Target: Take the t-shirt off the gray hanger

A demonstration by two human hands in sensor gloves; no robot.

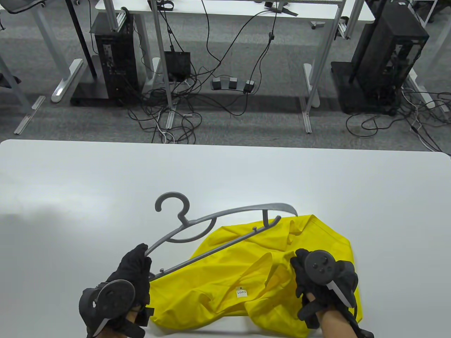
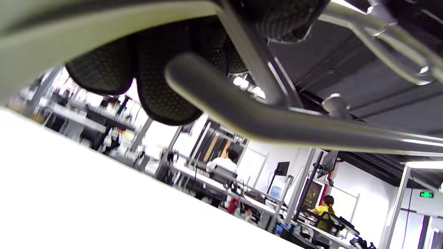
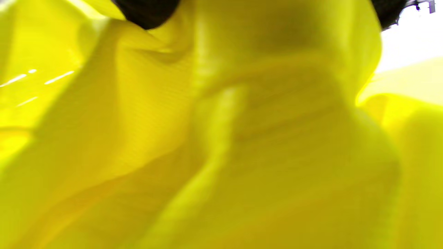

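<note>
A gray plastic hanger (image 1: pixel 211 220) is lifted above the table, hook pointing to the far side. My left hand (image 1: pixel 135 265) grips its left end; in the left wrist view the fingers (image 2: pixel 162 83) wrap the hanger's bars (image 2: pixel 277 124). A crumpled yellow t-shirt (image 1: pixel 246 278) lies on the white table (image 1: pixel 105 183) below and right of the hanger, free of it, with a white label showing. My right hand (image 1: pixel 303 274) grips the shirt's fabric near its right side. The right wrist view shows only yellow cloth (image 3: pixel 221 138) up close and dark fingertips (image 3: pixel 145 12).
The table's far edge (image 1: pixel 225 144) runs across the middle of the table view. Beyond it are desk legs, computer towers and loose cables on a gray carpet. The shirt's near edge lies close to the table's front.
</note>
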